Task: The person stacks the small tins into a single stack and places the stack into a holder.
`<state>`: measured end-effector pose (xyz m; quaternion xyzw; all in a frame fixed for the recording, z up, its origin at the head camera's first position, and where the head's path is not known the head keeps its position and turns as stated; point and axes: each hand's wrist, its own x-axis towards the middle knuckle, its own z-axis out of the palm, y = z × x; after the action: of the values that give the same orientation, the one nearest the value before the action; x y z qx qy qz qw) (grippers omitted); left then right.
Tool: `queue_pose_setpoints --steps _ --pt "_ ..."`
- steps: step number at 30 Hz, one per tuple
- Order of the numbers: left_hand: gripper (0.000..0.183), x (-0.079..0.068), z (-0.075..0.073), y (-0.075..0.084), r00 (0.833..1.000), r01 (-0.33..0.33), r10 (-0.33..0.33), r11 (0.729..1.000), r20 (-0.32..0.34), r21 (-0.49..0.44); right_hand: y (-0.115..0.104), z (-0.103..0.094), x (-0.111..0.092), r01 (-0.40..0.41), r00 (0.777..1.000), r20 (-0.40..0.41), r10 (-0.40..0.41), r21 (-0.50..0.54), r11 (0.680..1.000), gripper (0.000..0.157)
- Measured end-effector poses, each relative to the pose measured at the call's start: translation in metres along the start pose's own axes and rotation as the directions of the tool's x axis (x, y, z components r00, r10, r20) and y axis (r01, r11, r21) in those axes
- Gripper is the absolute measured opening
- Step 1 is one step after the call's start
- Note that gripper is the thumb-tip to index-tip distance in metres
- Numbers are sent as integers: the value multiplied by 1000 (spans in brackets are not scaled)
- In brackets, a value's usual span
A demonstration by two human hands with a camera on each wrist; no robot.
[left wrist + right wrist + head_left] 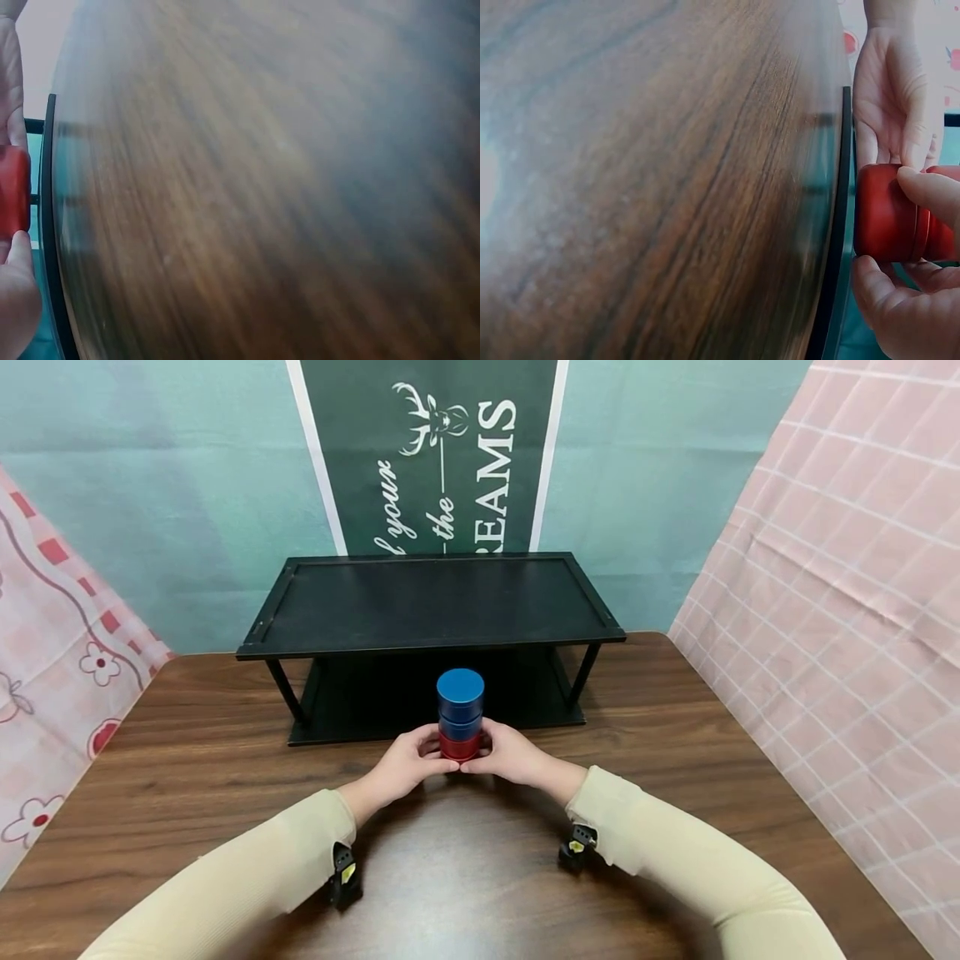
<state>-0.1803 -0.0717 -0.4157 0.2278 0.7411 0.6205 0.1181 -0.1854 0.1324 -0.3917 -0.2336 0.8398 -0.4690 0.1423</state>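
Note:
In the head view, a blue cylindrical tin (461,702) stands upright on top of a red cylindrical tin (460,746). My left hand (405,762) grips the red tin from the left, while my right hand (517,755) holds its right side. Both thumbs meet near its front. The red tin (885,214) also shows in the right wrist view, where a seam runs around it; only a piece of this red tin (11,191) enters the left wrist view. Whether its base touches anything is hard to tell.
Just behind the stack is a black two-level shelf (442,602) on the brown wooden table (465,877). A teal cloth (637,468) hangs at the back. Pink patterned cloths flank the table on both sides.

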Motion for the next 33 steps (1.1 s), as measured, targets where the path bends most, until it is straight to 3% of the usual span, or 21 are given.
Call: queue_pose_setpoints --steps 10,13,16,20,33 --pt "55 -3 -1 6 1000 0 0 1000 -1 11 -4 0 -1 6 1000 14 -6 39 999 60" --pt "54 -4 -2 13 1000 -2 2 1000 2 16 -21 -3 -7 10 1000 14 -11 42 999 58" --pt "55 -3 -2 17 1000 1 -1 1000 4 19 -23 -5 -8 10 1000 8 -11 45 999 58" --pt "55 -1 -4 19 1000 -1 1 1000 -3 25 -13 -5 -3 15 1000 0 -15 44 999 59" --pt "54 2 -15 46 1000 22 -23 997 7 79 -33 -19 -3 10 1000 -28 -11 -29 1000 59"
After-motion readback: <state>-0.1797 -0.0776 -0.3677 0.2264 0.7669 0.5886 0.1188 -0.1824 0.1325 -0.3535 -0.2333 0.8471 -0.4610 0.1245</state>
